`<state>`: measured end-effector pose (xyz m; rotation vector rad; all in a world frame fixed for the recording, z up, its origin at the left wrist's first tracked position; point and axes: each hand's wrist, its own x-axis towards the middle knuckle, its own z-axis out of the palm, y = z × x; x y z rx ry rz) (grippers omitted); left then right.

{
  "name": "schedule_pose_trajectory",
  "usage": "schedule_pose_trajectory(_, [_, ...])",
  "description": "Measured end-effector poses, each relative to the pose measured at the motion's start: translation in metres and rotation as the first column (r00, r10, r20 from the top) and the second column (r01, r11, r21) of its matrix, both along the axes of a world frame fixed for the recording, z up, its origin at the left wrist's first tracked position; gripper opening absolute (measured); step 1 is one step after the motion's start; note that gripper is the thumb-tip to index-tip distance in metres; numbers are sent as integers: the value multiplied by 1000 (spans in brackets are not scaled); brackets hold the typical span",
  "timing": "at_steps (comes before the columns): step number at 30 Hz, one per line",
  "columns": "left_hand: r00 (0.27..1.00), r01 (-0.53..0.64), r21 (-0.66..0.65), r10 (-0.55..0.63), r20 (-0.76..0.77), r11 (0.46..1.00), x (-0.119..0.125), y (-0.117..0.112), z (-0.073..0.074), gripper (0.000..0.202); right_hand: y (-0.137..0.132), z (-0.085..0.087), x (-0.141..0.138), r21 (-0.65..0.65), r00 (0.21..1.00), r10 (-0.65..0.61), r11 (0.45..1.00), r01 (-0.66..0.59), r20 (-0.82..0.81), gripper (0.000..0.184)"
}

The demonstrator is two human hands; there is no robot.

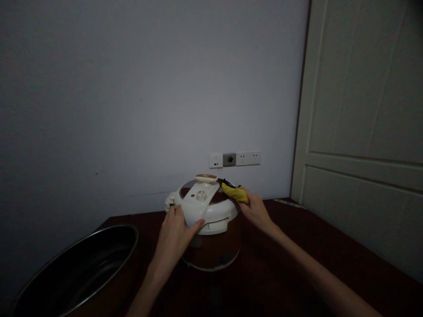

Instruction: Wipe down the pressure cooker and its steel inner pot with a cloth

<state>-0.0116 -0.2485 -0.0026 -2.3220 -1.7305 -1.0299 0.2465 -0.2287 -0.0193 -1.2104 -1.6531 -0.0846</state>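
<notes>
An electric pressure cooker with a brown body stands on the dark red table, its white lid on top. The lid carries a raised handle and a round valve knob. My left hand grips the lid's near left edge, thumb at the front and fingers toward the side hinge. In my right hand is a yellow cloth, pressed on the right part of the lid. Part of the cloth's underside is dark. The fingers under the cloth are partly hidden.
A dark inner pot with a shiny rim lies tilted at the lower left. Wall sockets sit behind the cooker. A flat patterned strip lies at the table's back right, near a panelled door.
</notes>
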Motion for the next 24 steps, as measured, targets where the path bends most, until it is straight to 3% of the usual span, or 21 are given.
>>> schedule_pose_trajectory(3, [1000, -6, -10, 6, -17, 1000, 1, -3, 3, 53, -35, -26, -24, 80, 998, -15, 997, 20, -60, 44])
schedule_pose_trajectory(6, [1000, -14, -6, 14, -24, 1000, 1, -2, 4, 49, -59, -48, -45, 114, 996, 85, 990, -83, -8, 48])
schedule_pose_trajectory(8, [1000, -12, -9, 12, -17, 1000, 2, -1, 3, 49, -69, -53, -53, 100, 987, 155, 982, -159, 44, 47])
schedule_pose_trajectory(10, [1000, 21, -17, -21, 10, 1000, 3, -2, 0, 52, -79, -46, -56, 75, 979, 197, 977, -200, 44, 44])
schedule_pose_trajectory(13, [992, 62, 83, -70, 101, 995, 0, -12, 2, 58, -94, -18, -56, 54, 965, 264, 963, -264, 10, 31])
schedule_pose_trajectory(15, [967, 177, 163, -202, 157, 971, -5, -29, 10, 59, -104, 2, -56, 49, 943, 332, 941, -333, 35, 20])
schedule_pose_trajectory(17, [873, 446, 88, -455, 174, 890, -11, -49, 23, 60, -111, 17, -58, 17, 919, 389, 920, -391, 69, 14])
schedule_pose_trajectory(18, [795, 590, -15, -577, 188, 807, -13, -59, 30, 63, -112, 22, -59, -16, 914, 400, 916, -400, 73, 15])
schedule_pose_trajectory(20, [668, 743, -190, -692, 274, 642, -14, -74, 42, 71, -108, 27, -62, -73, 923, 380, 924, -376, 55, 22])
schedule_pose_trajectory(21, [642, 766, -230, -692, 330, 600, -12, -77, 46, 71, -105, 28, -64, -86, 933, 359, 931, -355, 37, 27])
schedule_pose_trajectory(22, [640, 766, -249, -665, 384, 593, -10, -77, 50, 66, -101, 29, -65, -90, 938, 348, 934, -345, 17, 31])
schedule_pose_trajectory(24, [678, 720, -266, -568, 466, 641, -8, -66, 56, 46, -93, 31, -65, -83, 925, 380, 921, -381, -32, 36])
